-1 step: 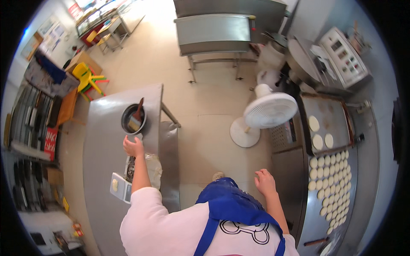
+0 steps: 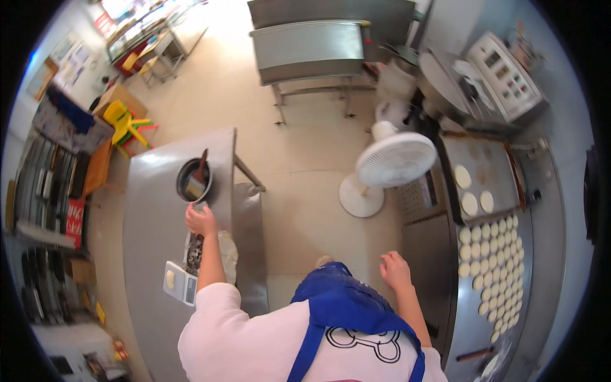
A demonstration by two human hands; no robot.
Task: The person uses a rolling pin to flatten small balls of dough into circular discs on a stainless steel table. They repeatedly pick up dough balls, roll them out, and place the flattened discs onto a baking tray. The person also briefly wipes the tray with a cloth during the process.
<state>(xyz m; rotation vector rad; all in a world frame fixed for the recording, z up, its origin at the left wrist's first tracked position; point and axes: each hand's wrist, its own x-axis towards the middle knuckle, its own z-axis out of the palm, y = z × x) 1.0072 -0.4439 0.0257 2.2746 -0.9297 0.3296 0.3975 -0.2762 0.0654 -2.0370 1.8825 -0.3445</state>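
Two hands, one bowl on the left table

Far left: red panel (image 2: 74, 221), pale writing on it. Table (image 2: 151, 223): scale (image 2: 180, 284) bearing a dough lump (image 2: 170, 279). Left hand (image 2: 202, 220), fingers half-bent, at the near side of the bowl (image 2: 185, 174); cannot tell whether it grips. Bowl probably metal: stiff, fairly light, slippery if greasy; rim seems the best hold. Brush (image 2: 201, 172) leans inside; take its stiff handle. Right hand (image 2: 396, 270) loosely curled in the air, nothing seen in it. Counter (image 2: 470, 313): dough discs (image 2: 492, 261), presumably soft, easily dented. No brand legible.
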